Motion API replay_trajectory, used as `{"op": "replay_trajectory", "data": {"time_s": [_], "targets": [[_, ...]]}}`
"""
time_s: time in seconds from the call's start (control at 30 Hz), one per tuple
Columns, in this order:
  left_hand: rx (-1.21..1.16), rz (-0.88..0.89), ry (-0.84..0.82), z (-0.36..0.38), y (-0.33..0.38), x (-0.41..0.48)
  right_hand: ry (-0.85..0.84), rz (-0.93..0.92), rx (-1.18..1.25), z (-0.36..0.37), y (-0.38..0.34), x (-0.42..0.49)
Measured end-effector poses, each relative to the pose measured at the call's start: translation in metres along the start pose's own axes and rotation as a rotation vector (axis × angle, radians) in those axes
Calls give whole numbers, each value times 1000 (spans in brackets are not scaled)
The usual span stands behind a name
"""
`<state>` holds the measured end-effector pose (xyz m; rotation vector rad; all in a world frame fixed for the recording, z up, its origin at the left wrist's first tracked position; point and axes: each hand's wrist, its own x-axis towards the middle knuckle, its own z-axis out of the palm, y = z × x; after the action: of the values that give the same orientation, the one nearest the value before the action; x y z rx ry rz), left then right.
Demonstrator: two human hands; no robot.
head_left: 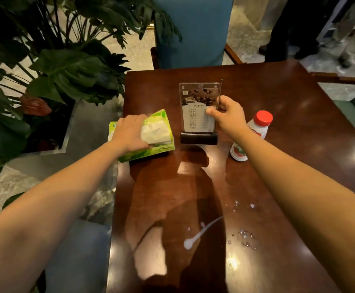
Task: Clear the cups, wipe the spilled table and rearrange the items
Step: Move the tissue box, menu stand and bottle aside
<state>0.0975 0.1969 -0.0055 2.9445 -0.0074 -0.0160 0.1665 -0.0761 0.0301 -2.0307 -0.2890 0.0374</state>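
Observation:
My left hand [128, 134] grips a green tissue pack [161, 148] at the dark wooden table's [288, 115] left edge, with a white tissue sticking out of its top. My right hand [228, 112] pinches the right edge of an upright acrylic menu stand [195, 108] on a black base in the table's middle. A white bottle with a red cap [259, 125] stands just right of my right forearm. A white milk streak [202, 233] and several water droplets [245, 237] lie on the near part of the table. No cups are in view.
A teal chair [191, 30] stands behind the table's far edge. Large green plants [62, 70] fill the left side. A blue-grey seat [77, 254] is at the near left. A person's dark legs [288, 28] stand at the far right.

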Motion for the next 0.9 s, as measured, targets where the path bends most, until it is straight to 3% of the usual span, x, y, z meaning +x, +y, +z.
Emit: {"op": "replay_trajectory", "data": {"time_s": [0.53, 0.9], "targets": [[39, -94, -122, 8, -50, 122, -98, 67, 102, 46, 22, 134], [42, -76, -167, 25, -57, 159, -83, 144, 131, 57, 43, 156]]}}
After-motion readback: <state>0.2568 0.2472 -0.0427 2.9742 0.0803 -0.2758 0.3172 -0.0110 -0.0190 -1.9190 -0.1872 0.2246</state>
